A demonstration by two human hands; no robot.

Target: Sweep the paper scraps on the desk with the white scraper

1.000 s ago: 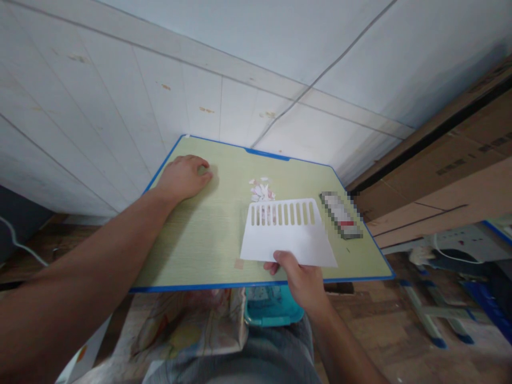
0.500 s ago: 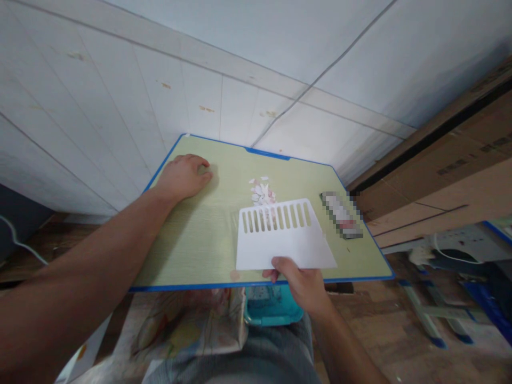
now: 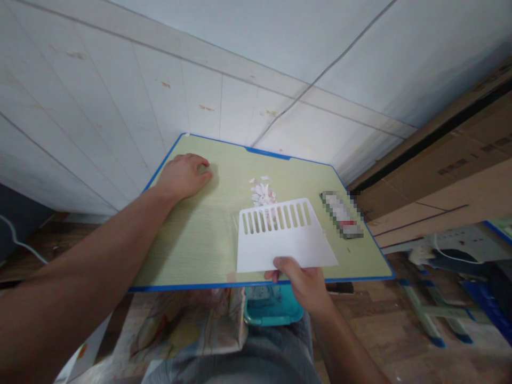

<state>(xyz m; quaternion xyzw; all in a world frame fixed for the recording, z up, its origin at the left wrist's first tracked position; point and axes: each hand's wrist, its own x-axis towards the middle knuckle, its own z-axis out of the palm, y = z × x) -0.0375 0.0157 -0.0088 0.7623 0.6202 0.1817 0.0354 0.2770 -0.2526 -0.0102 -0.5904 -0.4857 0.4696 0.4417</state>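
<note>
My right hand (image 3: 300,280) pinches the near edge of a white slotted plastic sheet (image 3: 280,248), thumb on top, above the table's front edge. A row of long slots runs along the sheet's far side. Behind and partly under that side lies a small heap of white and pinkish paper-like scraps (image 3: 262,193); some show through the slots. My left hand (image 3: 184,175) rests on the left of the pale green tabletop (image 3: 192,240), fingers loosely curved and thumb apart, with nothing seen in it.
A pixelated flat item (image 3: 342,214) lies at the table's right. Below the front edge are a turquoise bin (image 3: 274,314) and a patterned cloth (image 3: 200,325). A wall with a cable (image 3: 320,77) stands behind the table, and large cardboard boxes (image 3: 436,165) are at the right.
The slotted sheet and my right hand have shifted very slightly right, the sheet's near edge tilting a little. My left hand and the scraps stay where they were.
</note>
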